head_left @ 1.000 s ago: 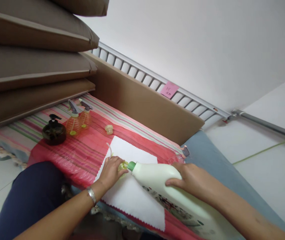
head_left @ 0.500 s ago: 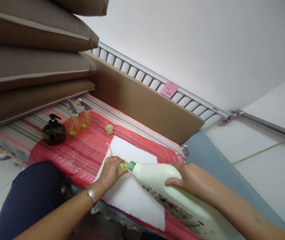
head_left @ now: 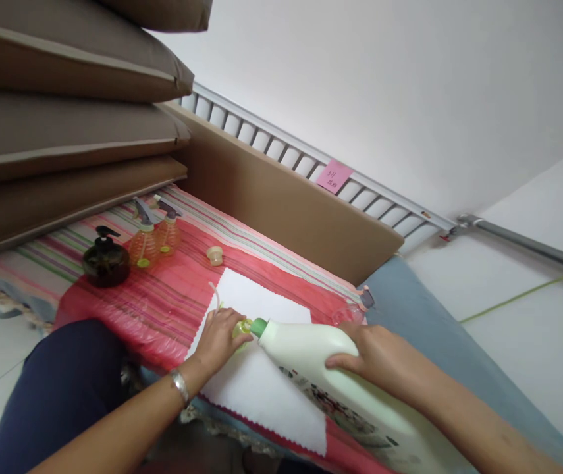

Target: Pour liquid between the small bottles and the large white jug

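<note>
My right hand (head_left: 377, 357) is wrapped over the top of a large white bottle (head_left: 311, 359) tipped on its side, its green neck (head_left: 258, 326) pointing left. My left hand (head_left: 219, 337) is closed round a small yellow-green bottle (head_left: 241, 327) that stands on a white cloth (head_left: 261, 388), right at the big bottle's mouth. A thin pale tube (head_left: 216, 296) lies just behind my left hand. A small cream cap (head_left: 214, 255) sits further back on the red striped cover (head_left: 162, 296).
At the back left stand two orange spray bottles (head_left: 151, 242) and a dark round pump bottle (head_left: 106, 261). Brown cushions (head_left: 64, 118) are stacked above them. A cardboard panel (head_left: 286, 210) and white rail (head_left: 360, 191) with a pink note (head_left: 334, 176) line the wall.
</note>
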The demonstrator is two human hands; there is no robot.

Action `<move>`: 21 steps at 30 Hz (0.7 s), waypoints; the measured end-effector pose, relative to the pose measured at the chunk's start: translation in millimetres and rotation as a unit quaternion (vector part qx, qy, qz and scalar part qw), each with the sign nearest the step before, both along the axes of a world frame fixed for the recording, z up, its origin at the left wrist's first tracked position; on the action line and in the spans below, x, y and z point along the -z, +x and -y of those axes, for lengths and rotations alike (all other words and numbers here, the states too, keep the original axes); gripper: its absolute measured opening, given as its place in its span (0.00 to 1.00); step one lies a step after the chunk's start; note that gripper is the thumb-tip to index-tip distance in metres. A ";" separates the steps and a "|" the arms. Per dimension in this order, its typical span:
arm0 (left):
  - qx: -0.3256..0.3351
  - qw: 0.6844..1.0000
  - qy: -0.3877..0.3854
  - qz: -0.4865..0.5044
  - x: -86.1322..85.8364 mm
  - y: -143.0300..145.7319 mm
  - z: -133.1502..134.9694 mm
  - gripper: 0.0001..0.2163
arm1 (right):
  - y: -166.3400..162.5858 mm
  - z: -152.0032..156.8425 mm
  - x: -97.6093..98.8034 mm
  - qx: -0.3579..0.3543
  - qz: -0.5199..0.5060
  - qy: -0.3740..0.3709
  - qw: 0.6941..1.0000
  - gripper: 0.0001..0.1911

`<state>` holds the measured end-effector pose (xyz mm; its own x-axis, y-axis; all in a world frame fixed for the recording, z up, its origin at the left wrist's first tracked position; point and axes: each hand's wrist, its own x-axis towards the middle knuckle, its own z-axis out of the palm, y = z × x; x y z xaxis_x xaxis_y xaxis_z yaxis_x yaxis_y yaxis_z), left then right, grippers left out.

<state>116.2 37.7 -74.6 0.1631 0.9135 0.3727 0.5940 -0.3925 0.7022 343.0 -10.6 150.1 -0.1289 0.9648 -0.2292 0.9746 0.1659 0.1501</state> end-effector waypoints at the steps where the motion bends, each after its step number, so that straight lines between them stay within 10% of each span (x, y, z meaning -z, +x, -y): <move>1: 0.001 1.000 0.000 0.000 -0.4 -0.1 0.2 0.15 | 0.8 1.2 1.4 0.006 -0.011 -0.001 1.000 0.18; 10: 0.007 1.000 0.011 0.008 3.8 -5.3 -3.2 0.15 | 33.8 2.3 25.7 0.086 -0.203 0.072 0.973 0.17; 21: 0.020 1.000 0.018 0.000 6.5 -14.9 -16.6 0.15 | 54.8 -41.6 137.1 0.248 -0.475 0.373 0.758 0.23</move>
<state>101.3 54.3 -81.1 0.1995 0.8919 0.4059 0.5776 -0.4417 0.6866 397.8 31.0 13.1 0.5276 0.7637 0.3720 0.6164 -0.0428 -0.7863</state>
